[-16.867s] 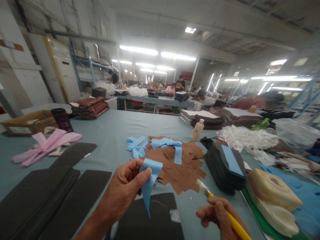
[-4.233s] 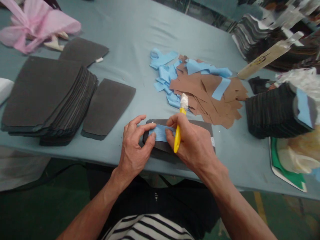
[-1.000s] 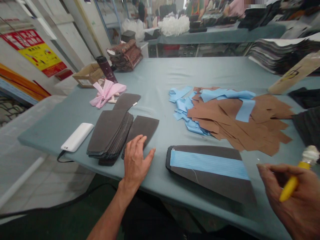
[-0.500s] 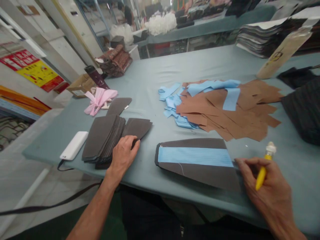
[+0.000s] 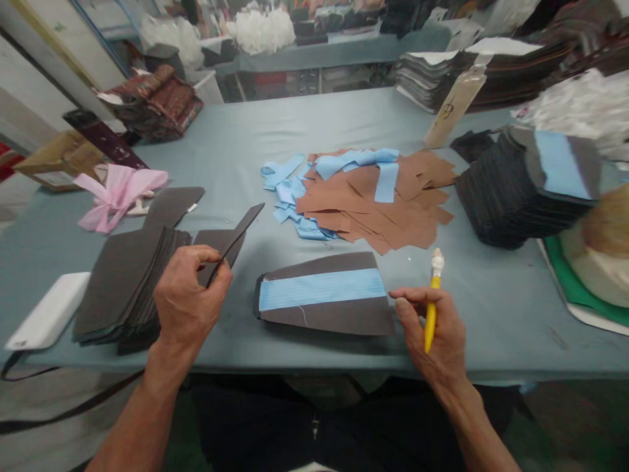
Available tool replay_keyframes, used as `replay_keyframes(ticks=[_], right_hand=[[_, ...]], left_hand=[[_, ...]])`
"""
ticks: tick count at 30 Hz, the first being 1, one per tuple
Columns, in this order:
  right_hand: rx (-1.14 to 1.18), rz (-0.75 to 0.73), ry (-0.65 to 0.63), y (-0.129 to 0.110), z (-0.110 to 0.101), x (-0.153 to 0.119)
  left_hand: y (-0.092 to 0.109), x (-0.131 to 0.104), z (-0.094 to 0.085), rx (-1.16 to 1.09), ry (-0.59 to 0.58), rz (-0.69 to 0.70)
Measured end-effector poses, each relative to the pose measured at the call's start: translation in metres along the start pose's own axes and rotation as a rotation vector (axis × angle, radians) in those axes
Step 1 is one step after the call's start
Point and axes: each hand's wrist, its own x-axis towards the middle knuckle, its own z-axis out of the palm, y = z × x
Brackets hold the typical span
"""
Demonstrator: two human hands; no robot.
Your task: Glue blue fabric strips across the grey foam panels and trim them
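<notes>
Between thumb and fingers my left hand [image 5: 191, 295] pinches a thin dark grey panel [image 5: 243, 226], raised edge-on above the table. Just left of that hand lies a fanned stack of dark grey panels [image 5: 122, 282]. My right hand [image 5: 435, 324] is closed on a yellow-handled brush [image 5: 431, 314], its whitish tip pointing up. The fingertips of this hand are at the right end of a dark tapered panel [image 5: 329, 321] that carries a light blue strip [image 5: 322, 288]. A loose pale thread hangs over the panel's lower half.
Brown pieces [image 5: 368, 210] and light blue strips [image 5: 299, 196] lie heaped mid-table. At right stands a tall stack of dark panels [image 5: 515, 190], with a pale bottle [image 5: 455, 108] behind. A white power bank [image 5: 49, 311] and pink cloth bow [image 5: 118, 196] lie left.
My left hand has lifted a dark grey panel off the table beside the stack. My right hand still holds the brush at the tapered panel. The view has swung right.
</notes>
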Motion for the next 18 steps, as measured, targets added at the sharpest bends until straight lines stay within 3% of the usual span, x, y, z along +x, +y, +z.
replay_keyframes(ticks=[7, 11, 13, 18], right_hand=[[0.017, -0.026, -0.001, 0.001, 0.005, -0.005], [0.030, -0.003, 0.003, 0.000, 0.004, -0.004], [0.029, 0.006, 0.000, -0.001, 0.004, -0.003], [0.023, 0.008, -0.011, -0.002, 0.004, -0.003]], left_hand=[[0.068, -0.002, -0.005, -0.193, -0.012, 0.379], [0.077, -0.019, -0.003, -0.222, -0.214, 0.603], [0.074, -0.026, 0.000, -0.187, -0.293, 0.620], [0.062, -0.022, 0.015, -0.054, -0.421, 0.472]])
